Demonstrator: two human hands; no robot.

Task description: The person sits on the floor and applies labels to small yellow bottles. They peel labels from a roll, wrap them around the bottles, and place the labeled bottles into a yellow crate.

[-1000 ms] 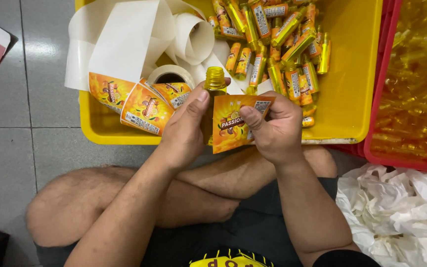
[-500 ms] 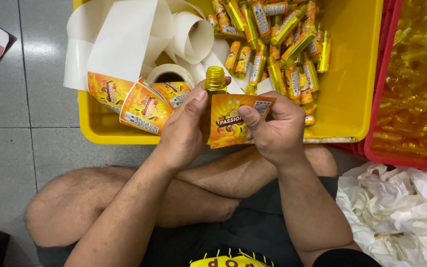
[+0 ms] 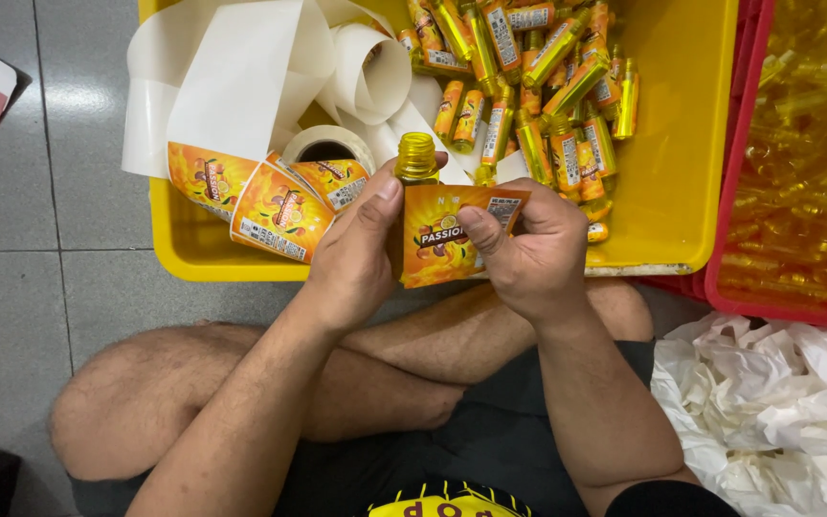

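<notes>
My left hand [image 3: 361, 254] clamps the small yellow bottle [image 3: 416, 163] upright over the yellow bin [image 3: 681, 144], my right hand [image 3: 528, 249] pinching its orange label [image 3: 452, 239]; light, probably slippery; best gripped at the body.

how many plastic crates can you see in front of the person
2. A yellow crate sits straight ahead holding labelled bottles and the label roll; a red crate of unlabelled bottles is to its right, cut off by the frame.
</notes>
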